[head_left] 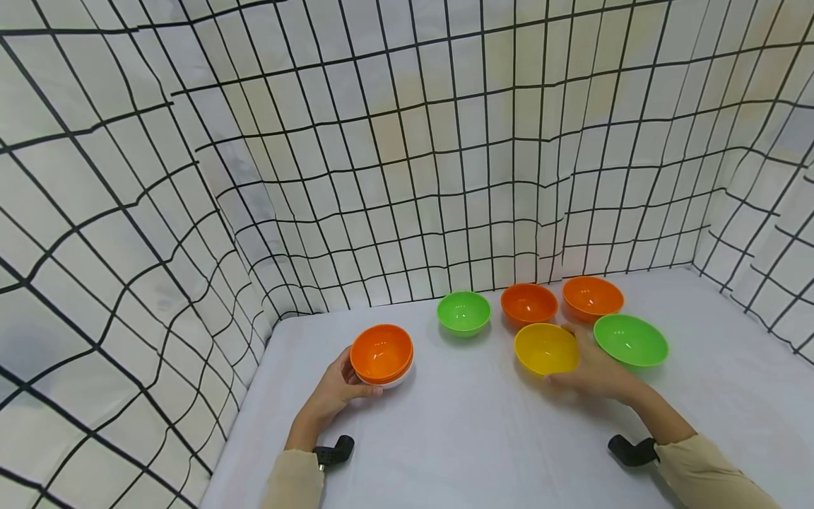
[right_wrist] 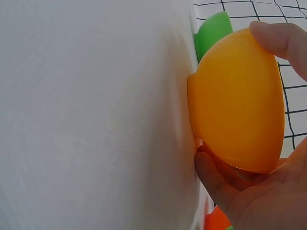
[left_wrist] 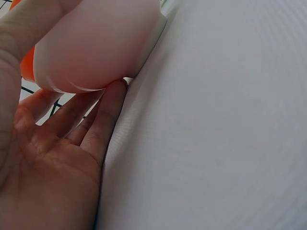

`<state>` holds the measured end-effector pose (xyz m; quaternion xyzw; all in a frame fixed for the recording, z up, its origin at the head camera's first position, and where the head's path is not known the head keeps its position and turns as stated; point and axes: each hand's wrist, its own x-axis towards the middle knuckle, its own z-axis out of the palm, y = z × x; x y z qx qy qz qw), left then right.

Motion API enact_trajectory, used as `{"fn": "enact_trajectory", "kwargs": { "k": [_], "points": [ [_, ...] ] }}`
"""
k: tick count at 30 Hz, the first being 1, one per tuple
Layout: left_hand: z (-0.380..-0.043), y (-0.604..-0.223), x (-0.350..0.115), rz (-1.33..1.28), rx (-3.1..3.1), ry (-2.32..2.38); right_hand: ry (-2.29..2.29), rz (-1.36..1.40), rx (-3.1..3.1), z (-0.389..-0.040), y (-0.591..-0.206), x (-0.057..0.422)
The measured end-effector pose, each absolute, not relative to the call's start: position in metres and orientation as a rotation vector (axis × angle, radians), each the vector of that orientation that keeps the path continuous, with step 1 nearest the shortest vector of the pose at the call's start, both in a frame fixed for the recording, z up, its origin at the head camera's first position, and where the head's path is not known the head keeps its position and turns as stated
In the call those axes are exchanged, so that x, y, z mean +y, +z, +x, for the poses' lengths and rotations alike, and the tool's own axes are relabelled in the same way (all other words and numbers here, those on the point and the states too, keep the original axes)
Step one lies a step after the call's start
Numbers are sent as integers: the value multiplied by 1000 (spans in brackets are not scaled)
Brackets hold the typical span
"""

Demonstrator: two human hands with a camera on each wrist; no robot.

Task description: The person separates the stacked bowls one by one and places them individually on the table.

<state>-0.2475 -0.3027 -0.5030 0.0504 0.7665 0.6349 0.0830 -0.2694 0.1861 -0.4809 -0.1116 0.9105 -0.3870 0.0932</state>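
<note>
On the left of the white tabletop stands a small stack: an orange bowl [head_left: 381, 351] nested in a white bowl [left_wrist: 103, 45]. My left hand [head_left: 338, 390] grips this stack from its left side, thumb in front and fingers behind and low under the curve. A yellow bowl [head_left: 543, 349] is right of centre, upright. My right hand [head_left: 598, 371] holds it from the right, with the thumb at the near rim and the fingers round the far side. In the right wrist view, its base is close against the tabletop.
Behind the yellow bowl are a green bowl [head_left: 463, 313], an orange bowl [head_left: 529, 304] and another orange bowl [head_left: 593, 297]. A second green bowl [head_left: 632, 341] sits just right of my right hand. White cloth walls [head_left: 413, 177] with black grid lines enclose the table's back and sides.
</note>
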Motion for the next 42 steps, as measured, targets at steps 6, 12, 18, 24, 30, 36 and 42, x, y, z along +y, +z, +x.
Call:
{"fn": "enact_trajectory", "kwargs": {
  "k": [6, 12, 18, 24, 30, 36, 42],
  "points": [
    [-248, -503, -303, 155, 2290, 1894, -1143, -320, 2698, -270, -481, 185],
    [-248, -503, -303, 157, 2295, 1888, -1139, -327, 2701, -270, -481, 186],
    [-249, -503, -303, 170, 2291, 1891, -1145, -324, 2690, -270, -479, 187],
    [-248, -502, -303, 163, 2294, 1885, -1146, -318, 2683, -270, -479, 187],
    [-249, -505, -304, 157, 2301, 1876, -1157, -320, 2672, -268, -478, 186],
    [-248, -504, -304, 152, 2298, 1882, -1159, -321, 2665, -267, -476, 185],
    [-248, -504, -304, 155, 2291, 1887, -1153, -350, 2702, -267, -477, 184]
  ]
}}
